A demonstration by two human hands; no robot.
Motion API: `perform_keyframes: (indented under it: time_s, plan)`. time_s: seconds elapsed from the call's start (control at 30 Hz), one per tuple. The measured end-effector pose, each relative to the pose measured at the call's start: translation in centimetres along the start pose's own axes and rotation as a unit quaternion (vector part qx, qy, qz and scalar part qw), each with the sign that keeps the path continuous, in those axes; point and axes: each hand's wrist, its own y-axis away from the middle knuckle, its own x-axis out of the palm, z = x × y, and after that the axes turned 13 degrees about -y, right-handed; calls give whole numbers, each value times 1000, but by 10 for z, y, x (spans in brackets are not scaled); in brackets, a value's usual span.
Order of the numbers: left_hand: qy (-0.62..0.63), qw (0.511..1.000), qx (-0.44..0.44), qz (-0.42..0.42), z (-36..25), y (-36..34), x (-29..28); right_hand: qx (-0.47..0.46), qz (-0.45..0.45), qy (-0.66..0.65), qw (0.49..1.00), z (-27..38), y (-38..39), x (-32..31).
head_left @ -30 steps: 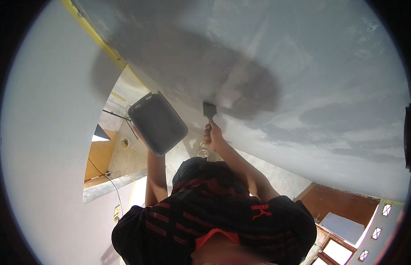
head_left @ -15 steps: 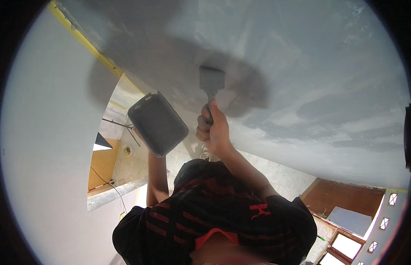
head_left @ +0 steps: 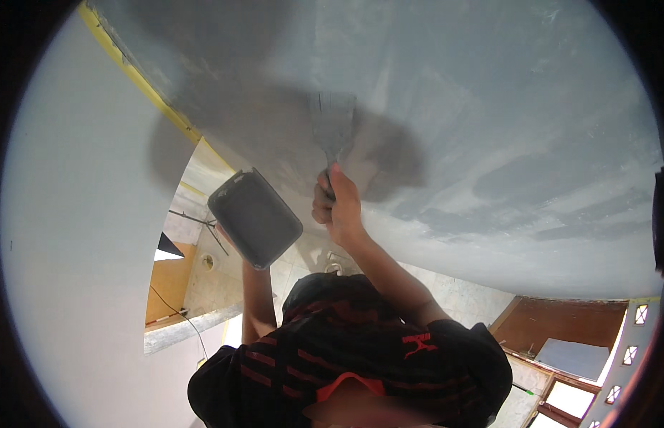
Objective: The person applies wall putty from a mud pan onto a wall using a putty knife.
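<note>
My right hand [head_left: 339, 205] is closed around the handle of a wide flat paintbrush [head_left: 333, 130]. The bristles point up and lie against the grey wall [head_left: 432, 128], whose coat looks patchy and streaked. To the left, my left hand [head_left: 223, 234] supports a dark rectangular paint tray [head_left: 255, 217] with rounded corners, tilted and apart from the brush. Most of that hand is hidden behind the tray. Grey smears mark the tray's upper rim, and its inside looks dark grey.
Yellow tape [head_left: 143, 80] runs along the grey wall's left edge. A pale smooth wall [head_left: 75, 200] fills the left side. Past it, dark thin rods [head_left: 203, 221] and a cable [head_left: 189, 317] show. At lower right are a brown panel [head_left: 560, 321] and a pale sheet [head_left: 573, 358].
The brush has slid a little up and left along the wall, and its bristles appear more spread out. The tray sits slightly lower in the picture.
</note>
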Motion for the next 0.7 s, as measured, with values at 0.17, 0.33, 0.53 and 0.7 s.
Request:
perform_keyframes:
  time_s: [0.17,0.33,0.53,0.7]
  plan:
    - [-4,1000,-3,18,8,9,-14,9,-73,43,996,-28,-4,-63]
    - [-13,1000,-1,29,27,-9,-6,76,-136,63,986,-53,7,-104]
    - [-26,998,-32,55,51,-13,-7,157,-215,-32,963,-87,23,-148]
    - [-39,992,-69,93,65,11,-15,242,-272,-87,927,-104,54,-188]
